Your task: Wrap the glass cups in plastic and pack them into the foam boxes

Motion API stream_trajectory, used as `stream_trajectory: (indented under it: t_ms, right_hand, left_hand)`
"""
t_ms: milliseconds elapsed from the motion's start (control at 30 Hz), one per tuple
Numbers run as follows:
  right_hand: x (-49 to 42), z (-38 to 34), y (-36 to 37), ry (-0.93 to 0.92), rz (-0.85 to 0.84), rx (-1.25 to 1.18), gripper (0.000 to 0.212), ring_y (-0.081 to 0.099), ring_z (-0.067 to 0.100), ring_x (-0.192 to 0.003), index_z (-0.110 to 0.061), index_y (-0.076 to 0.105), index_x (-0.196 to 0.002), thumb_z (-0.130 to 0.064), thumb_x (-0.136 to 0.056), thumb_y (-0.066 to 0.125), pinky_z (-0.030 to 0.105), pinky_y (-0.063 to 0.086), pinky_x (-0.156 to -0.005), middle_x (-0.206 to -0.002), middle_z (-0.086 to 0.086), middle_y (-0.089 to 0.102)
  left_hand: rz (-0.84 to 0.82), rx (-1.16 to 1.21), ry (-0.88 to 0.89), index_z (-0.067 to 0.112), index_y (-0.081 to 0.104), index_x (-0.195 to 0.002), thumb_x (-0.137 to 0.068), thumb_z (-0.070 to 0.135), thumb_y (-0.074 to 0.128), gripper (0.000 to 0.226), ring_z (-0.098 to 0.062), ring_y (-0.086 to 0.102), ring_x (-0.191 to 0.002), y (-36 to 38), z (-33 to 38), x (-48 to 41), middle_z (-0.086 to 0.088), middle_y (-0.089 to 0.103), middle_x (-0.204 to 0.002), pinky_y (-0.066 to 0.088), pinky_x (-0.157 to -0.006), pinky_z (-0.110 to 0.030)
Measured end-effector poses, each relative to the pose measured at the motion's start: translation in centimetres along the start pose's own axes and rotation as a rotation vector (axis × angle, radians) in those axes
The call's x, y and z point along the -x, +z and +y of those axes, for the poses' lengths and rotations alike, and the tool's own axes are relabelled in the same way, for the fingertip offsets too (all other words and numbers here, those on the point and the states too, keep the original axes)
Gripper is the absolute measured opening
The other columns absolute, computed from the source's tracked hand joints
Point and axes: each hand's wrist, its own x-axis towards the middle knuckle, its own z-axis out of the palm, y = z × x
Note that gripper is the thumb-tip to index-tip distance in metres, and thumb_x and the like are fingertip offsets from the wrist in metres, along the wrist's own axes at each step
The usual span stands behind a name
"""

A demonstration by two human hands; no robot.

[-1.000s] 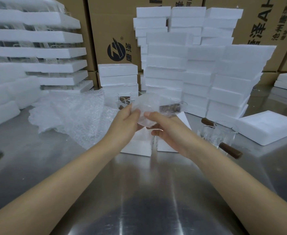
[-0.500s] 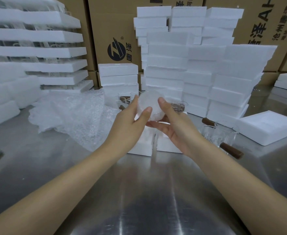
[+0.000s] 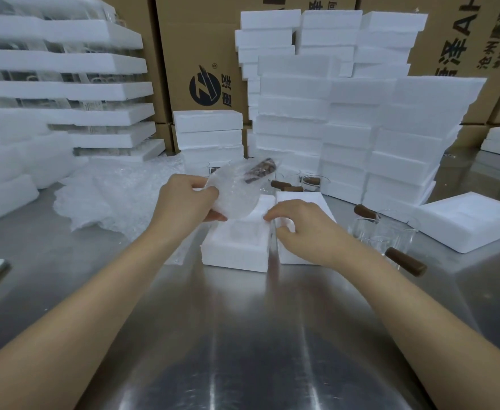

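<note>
Left hand [image 3: 183,204] gripping bubble-wrapped glass cup [image 3: 237,190], thumb on near face, fingers underneath. Held in the air above far-left corner of open foam box [image 3: 234,247], not touching it. Long axis tilted: cup body low and near-left, brown wooden handle [image 3: 262,170] pointing up and far-right, visible through the wrap.

Right hand [image 3: 305,229] resting on the seam between open foam box and second foam piece [image 3: 299,199] just right of it; fingers curled down over the edge, fingertips [image 3: 269,216] touching foam, holding nothing else.

Both foam pieces on steel table [image 3: 243,335], side by side, touching.

Unwrapped glass cups: at least two right of the boxes [image 3: 385,235], with two brown handles in view; more behind the boxes [image 3: 311,182], about three, with two handles showing; exact count cannot be told.

Loose bubble wrap pile [image 3: 115,196] on table, left. One closed foam box [image 3: 473,223] far right. Stacks of foam boxes [image 3: 346,113] behind, too many to count; cardboard cartons [image 3: 189,54] at the back.
</note>
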Motion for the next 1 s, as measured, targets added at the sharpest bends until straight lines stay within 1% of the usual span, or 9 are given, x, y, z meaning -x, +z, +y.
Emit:
stream_trajectory:
  t_ms: [200,433,533,633,700,767,800,933,1000]
  right_hand:
    - [0.2,-0.5,0.2,-0.109,-0.057,0.109,0.027,0.044,0.017,-0.113,-0.021,0.061,-0.107,-0.018,-0.080,0.058,0.032,0.036,-0.099,-0.115,-0.003,0.051]
    - [0.2,-0.8,0.5,-0.146,0.023,0.164,0.027,0.051,0.014,-0.109,-0.026,0.064,-0.110,-0.029,-0.084,0.062,0.032,0.041,-0.093,-0.114,-0.009,0.061]
    - [0.2,-0.8,0.9,-0.114,0.058,0.169,0.032,0.048,0.012,-0.114,-0.028,0.063,-0.115,-0.035,-0.084,0.064,0.031,0.041,-0.094,-0.119,-0.012,0.059]
    - [0.2,-1.0,1.1,-0.104,0.096,0.190,0.030,0.047,0.011,-0.114,-0.029,0.065,-0.112,-0.037,-0.084,0.064,0.031,0.043,-0.090,-0.117,-0.011,0.061]
    - [0.2,-1.2,1.1,-0.098,0.116,0.207,0.027,0.048,0.012,-0.110,-0.030,0.066,-0.109,-0.038,-0.083,0.064,0.032,0.043,-0.085,-0.112,-0.011,0.062]
    - [0.3,-1.3,1.1,-0.094,0.141,0.226,0.025,0.049,0.012,-0.108,-0.031,0.067,-0.106,-0.038,-0.083,0.063,0.031,0.042,-0.081,-0.110,-0.011,0.063]
    - [0.3,-1.4,1.2,-0.090,0.154,0.232,0.024,0.049,0.011,-0.108,-0.031,0.067,-0.105,-0.039,-0.083,0.063,0.031,0.042,-0.080,-0.109,-0.011,0.064]
    - [0.2,-1.7,1.5,-0.079,0.198,0.259,0.025,0.050,0.011,-0.107,-0.031,0.068,-0.103,-0.043,-0.081,0.064,0.028,0.037,-0.072,-0.106,-0.011,0.065]
    - [0.1,-1.7,1.7,-0.086,0.219,0.292,0.026,0.050,0.012,-0.106,-0.032,0.068,-0.104,-0.045,-0.082,0.063,0.027,0.033,-0.069,-0.105,-0.009,0.065]
  left_hand:
    - [0.011,-0.204,0.021,0.004,0.052,-0.054,-0.083,0.006,0.050,0.029,-0.020,0.069,-0.050,-0.1,0.3,0.5,0.000,0.061,-0.046,0.048,-0.048,-0.015]
    - [0.003,-0.366,0.043,-0.008,0.059,-0.061,-0.079,0.011,0.049,0.028,-0.015,0.057,-0.042,-0.2,0.2,0.4,-0.014,0.064,-0.055,0.042,-0.043,-0.017]
    - [-0.005,-0.459,0.037,0.003,0.048,-0.056,-0.080,0.014,0.048,0.027,-0.024,0.042,-0.051,0.1,0.1,0.6,-0.016,0.051,-0.055,0.034,-0.053,-0.029]
    - [0.000,-0.542,0.041,0.013,0.042,-0.059,-0.084,0.017,0.046,0.026,-0.026,0.038,-0.057,0.4,0.1,0.9,-0.006,0.040,-0.057,0.027,-0.052,-0.029]
    - [-0.033,-0.561,0.023,0.019,0.068,-0.088,-0.087,0.017,0.045,0.023,-0.028,0.055,-0.068,0.6,0.1,1.1,-0.009,0.060,-0.073,0.040,-0.058,-0.030]
    - [-0.047,-0.567,0.008,0.025,0.055,-0.133,-0.088,0.016,0.046,0.047,-0.028,0.063,-0.090,0.7,0.1,1.2,-0.013,0.067,-0.106,0.051,-0.076,-0.032]
    - [-0.048,-0.582,0.012,0.026,0.048,-0.140,-0.088,0.016,0.046,0.053,-0.029,0.063,-0.096,0.8,0.0,1.3,-0.014,0.066,-0.113,0.052,-0.082,-0.035]
    - [-0.050,-0.690,0.011,0.023,0.047,-0.141,-0.087,0.013,0.046,0.055,-0.033,0.061,-0.096,1.1,-0.1,1.3,-0.011,0.063,-0.112,0.047,-0.072,-0.031]
    - [-0.088,-0.688,-0.052,0.014,0.059,-0.125,-0.086,0.010,0.046,0.042,-0.031,0.063,-0.085,0.8,0.1,1.1,-0.007,0.064,-0.097,0.043,-0.062,-0.027]
